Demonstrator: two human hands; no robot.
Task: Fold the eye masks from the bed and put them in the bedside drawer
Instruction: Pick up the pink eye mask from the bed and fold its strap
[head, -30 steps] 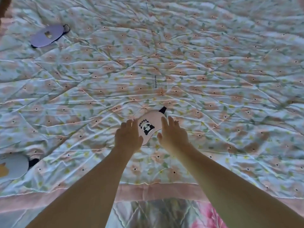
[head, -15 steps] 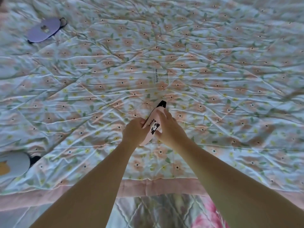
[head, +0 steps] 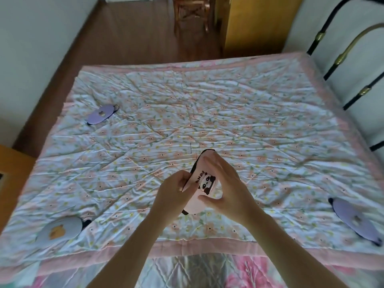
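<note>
A pink eye mask with a panda print (head: 204, 182) is lifted off the floral bedspread (head: 207, 113), folded in half, held by both hands. My left hand (head: 173, 196) pinches its left edge. My right hand (head: 227, 188) wraps over its right side, thumb under the lower part. Its black strap shows at the top and bottom. Three more masks lie flat on the bed: a purple one (head: 101, 114) at the far left, a pale blue one with an orange print (head: 60, 230) at the near left, a purple one (head: 353, 218) at the near right.
A black and brass metal bed frame (head: 340, 57) rises at the right. A wooden piece of furniture (head: 12, 179) stands at the left edge of the bed. Beyond the bed are a wood floor, a wooden chair (head: 191, 11) and a yellow cabinet (head: 255, 21).
The pink mask has been folded in half and raised off the bedspread by both hands. The view has pulled back and up, bringing the whole bed and the room into sight.
</note>
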